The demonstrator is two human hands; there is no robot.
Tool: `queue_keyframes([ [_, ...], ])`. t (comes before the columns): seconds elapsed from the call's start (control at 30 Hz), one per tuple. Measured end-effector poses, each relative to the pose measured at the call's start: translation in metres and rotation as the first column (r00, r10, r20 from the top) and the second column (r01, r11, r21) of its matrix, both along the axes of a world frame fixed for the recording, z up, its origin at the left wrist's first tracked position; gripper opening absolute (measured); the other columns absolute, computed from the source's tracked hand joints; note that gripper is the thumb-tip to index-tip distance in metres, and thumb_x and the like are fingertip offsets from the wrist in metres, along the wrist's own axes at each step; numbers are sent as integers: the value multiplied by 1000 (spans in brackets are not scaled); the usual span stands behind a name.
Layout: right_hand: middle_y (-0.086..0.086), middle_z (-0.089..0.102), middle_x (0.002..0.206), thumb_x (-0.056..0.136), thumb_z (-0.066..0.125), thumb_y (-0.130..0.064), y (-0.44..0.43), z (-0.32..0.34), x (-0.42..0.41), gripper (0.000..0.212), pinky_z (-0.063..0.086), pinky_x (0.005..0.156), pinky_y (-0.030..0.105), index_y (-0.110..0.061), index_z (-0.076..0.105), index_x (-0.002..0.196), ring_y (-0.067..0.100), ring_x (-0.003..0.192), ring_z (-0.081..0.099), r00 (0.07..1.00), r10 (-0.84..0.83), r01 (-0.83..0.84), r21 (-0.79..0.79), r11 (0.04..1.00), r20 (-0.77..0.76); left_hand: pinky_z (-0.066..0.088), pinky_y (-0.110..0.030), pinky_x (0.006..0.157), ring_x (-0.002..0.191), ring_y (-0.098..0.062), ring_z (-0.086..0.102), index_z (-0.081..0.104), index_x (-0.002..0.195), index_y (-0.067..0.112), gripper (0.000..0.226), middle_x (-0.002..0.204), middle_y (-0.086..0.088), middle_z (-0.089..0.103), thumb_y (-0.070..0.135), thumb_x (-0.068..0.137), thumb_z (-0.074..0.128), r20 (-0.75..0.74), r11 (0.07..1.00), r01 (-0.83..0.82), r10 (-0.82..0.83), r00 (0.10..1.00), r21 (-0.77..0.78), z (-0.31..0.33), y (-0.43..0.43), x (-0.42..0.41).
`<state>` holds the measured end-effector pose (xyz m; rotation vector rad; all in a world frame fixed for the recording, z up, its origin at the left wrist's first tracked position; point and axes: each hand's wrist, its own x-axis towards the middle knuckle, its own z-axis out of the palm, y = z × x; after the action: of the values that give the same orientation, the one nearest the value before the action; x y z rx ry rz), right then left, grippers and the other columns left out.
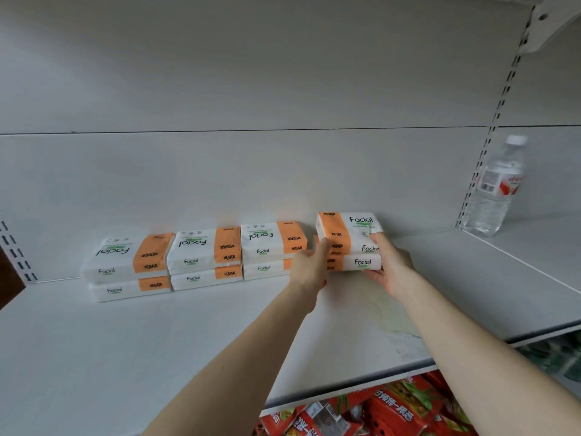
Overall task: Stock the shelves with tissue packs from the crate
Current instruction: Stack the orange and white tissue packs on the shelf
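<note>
The left hand and right hand grip the stack of two tissue packs by its ends, at 3 o'clock of the stocked row. It looks light, soft and slippery, so the end grip seems safest.

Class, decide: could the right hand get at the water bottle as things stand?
Probably not yet: the right hand grips the two stacked packs. The bare shelf toward the water bottle looks unobstructed.
</note>
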<state>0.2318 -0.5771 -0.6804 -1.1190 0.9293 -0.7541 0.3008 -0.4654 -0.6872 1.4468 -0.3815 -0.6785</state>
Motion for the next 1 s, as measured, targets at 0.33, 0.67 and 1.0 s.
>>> queue_keyframes([
  [0.33,8,56,82,89,56,-32,6,-1,33,29,42,58,29,-5,56,98,23,69,53,993,-56,35,-190,981,-108,31,-29,70,67,-19,35,44,66,13,27,67,-1,37,20,92,46,220,995,-36,14,975,97,-11,10,12],
  [0.67,10,53,99,91,53,-31,2,-8,35,40,33,72,26,1,54,115,23,88,48,985,-51,16,-207,978,-165,33,-27,63,68,-15,40,51,69,15,24,68,1,43,14,92,45,198,995,-19,-1,980,97,-11,11,11],
  [1.0,11,63,74,67,63,-38,6,-3,0,33,44,64,30,-5,59,67,25,70,58,976,-36,-14,-226,974,-217,33,-26,55,58,-17,40,44,60,15,43,62,0,43,45,86,59,71,992,-81,74,995,92,-7,-1,0],
])
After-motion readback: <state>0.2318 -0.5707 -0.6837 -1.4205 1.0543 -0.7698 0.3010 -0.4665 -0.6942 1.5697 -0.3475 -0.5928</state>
